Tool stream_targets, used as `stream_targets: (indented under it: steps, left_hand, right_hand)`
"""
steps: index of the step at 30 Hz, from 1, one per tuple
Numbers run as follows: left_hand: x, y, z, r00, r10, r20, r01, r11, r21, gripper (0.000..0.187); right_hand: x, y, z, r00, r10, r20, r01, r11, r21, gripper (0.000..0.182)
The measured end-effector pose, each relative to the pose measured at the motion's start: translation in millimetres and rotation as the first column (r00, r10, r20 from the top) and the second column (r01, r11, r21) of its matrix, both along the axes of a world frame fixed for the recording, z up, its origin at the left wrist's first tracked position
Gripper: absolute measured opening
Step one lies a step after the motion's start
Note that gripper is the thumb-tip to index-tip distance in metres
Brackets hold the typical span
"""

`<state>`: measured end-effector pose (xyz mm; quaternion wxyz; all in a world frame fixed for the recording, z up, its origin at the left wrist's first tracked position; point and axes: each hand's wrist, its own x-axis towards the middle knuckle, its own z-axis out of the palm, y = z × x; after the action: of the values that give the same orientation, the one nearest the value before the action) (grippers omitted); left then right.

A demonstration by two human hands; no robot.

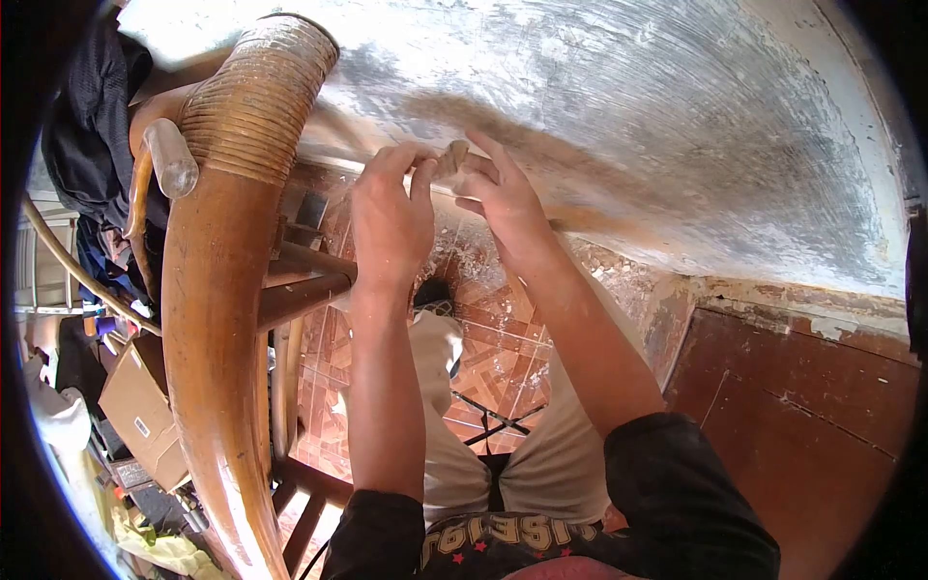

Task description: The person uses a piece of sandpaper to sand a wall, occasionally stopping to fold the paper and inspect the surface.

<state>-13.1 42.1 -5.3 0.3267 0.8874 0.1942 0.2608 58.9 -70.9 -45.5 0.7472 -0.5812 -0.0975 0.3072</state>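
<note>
Both hands meet in front of the wall, around a small folded greyish-brown sheet that looks like sandpaper. My left hand pinches it from the left, thumb and fingers bent toward its edge. From the other side my right hand grips it, with the index finger raised and the other fingers curled. Just beyond the fingertips is the wall, its white and grey surface scuffed and streaked with brown patches.
A thick bamboo armrest rises close on the left, with a clear glass standing by it. Behind it lie a cardboard box and dark clothes. Pale debris dots the tiled floor. A brown panel stands at right.
</note>
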Motion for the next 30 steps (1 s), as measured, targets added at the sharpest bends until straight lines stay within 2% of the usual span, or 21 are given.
stream_targets:
  steps: [1,2,4,5,7,9,10,12,15,16,18,19,20,21,22,23,24,25,26,28,30]
  left_hand:
    - [1,-2,1,1.0,0.001,0.001,-0.001,1.0,-0.001,0.012]
    - [3,-4,2,0.998,0.035,-0.048,-0.038,0.997,-0.064,0.014]
    - [6,-7,-5,0.993,0.07,-0.097,-0.082,0.988,-0.132,0.017]
    - [8,-5,-21,0.987,0.07,-0.145,-0.088,0.989,-0.121,0.013]
    - [11,-4,-35,0.98,0.084,-0.181,-0.105,0.989,-0.108,0.012]
    - [9,-6,-40,0.976,-0.079,-0.203,0.04,0.981,-0.19,0.016]
    - [8,-8,-43,0.977,-0.071,-0.203,0.032,0.981,-0.189,0.016]
    - [9,-13,-42,0.948,-0.11,-0.298,0.069,0.987,-0.144,0.019]
    - [14,-18,-35,0.929,-0.042,-0.368,-0.008,0.991,-0.132,0.02]
    - [15,-19,-33,0.929,-0.034,-0.367,-0.014,0.992,-0.127,0.02]
    - [16,-21,-16,0.969,-0.096,-0.229,0.02,0.949,-0.316,0.021]
    - [15,-21,-7,0.969,-0.095,-0.23,0.018,0.949,-0.314,0.021]
    - [13,-21,2,0.978,-0.111,-0.179,0.027,0.909,-0.415,0.02]
    - [12,-23,5,0.984,-0.123,-0.126,0.042,0.858,-0.511,0.019]
    - [13,-25,5,0.984,-0.128,-0.127,0.045,0.858,-0.512,0.019]
    - [14,-27,4,0.993,-0.119,-0.015,0.089,0.814,-0.574,0.017]
    - [13,-28,4,0.991,-0.099,0.095,0.137,0.767,-0.626,0.015]
    - [14,-30,5,0.991,-0.103,0.091,0.137,0.773,-0.619,0.015]
    - [15,-34,7,0.996,-0.055,0.074,0.087,0.823,-0.562,0.014]
    - [17,-39,6,0.998,-0.009,0.064,0.039,0.87,-0.491,0.012]
    - [21,-43,1,0.988,0.045,0.149,0.008,0.942,-0.337,0.015]
  right_hand:
    - [1,-2,4,0.994,0.004,-0.106,-0.009,0.999,-0.045,0.038]
    - [-2,-2,1,0.994,0.005,-0.105,-0.01,0.999,-0.047,0.038]
    - [-12,-2,-7,0.98,-0.197,0.036,0.2,0.966,-0.166,0.034]
    - [-23,-2,-8,0.981,-0.19,0.04,0.195,0.966,-0.168,0.034]
    - [-43,0,-8,0.956,-0.234,0.178,0.256,0.96,-0.112,0.021]
    - [-47,0,0,0.967,-0.173,0.186,0.18,0.983,-0.023,0.016]
    - [-48,-1,3,0.973,-0.127,0.191,0.117,0.991,0.064,0.01]
    - [-42,1,2,0.966,-0.16,0.205,0.147,0.986,0.076,0.008]
    - [-27,-3,-2,0.953,-0.248,-0.177,0.269,0.957,0.109,0.014]
    - [-21,-4,-7,0.954,-0.241,-0.177,0.263,0.958,0.114,0.014]
    - [-10,-4,-5,0.849,-0.483,-0.214,0.469,0.876,-0.117,0.021]
    - [-7,-10,2,0.817,-0.472,-0.332,0.451,0.881,-0.143,0.027]
    - [-2,-13,1,0.816,-0.473,-0.332,0.452,0.88,-0.144,0.027]
    - [4,-16,1,0.849,-0.332,-0.412,0.332,0.94,-0.074,0.027]
    - [8,-18,0,0.86,-0.181,-0.478,0.21,0.978,0.008,0.027]
    - [8,-18,2,0.858,-0.184,-0.48,0.215,0.977,0.01,0.027]
    - [7,-16,5,0.854,-0.124,-0.506,0.209,0.971,0.114,0.025]
    - [6,-13,7,0.849,-0.06,-0.525,0.204,0.954,0.221,0.023]
    - [4,-12,8,0.847,-0.056,-0.529,0.207,0.951,0.231,0.023]
    - [1,-12,9,0.93,-0.17,-0.325,0.233,0.958,0.165,0.023]
    - [1,-12,17,0.931,-0.176,-0.319,0.249,0.947,0.203,0.023]
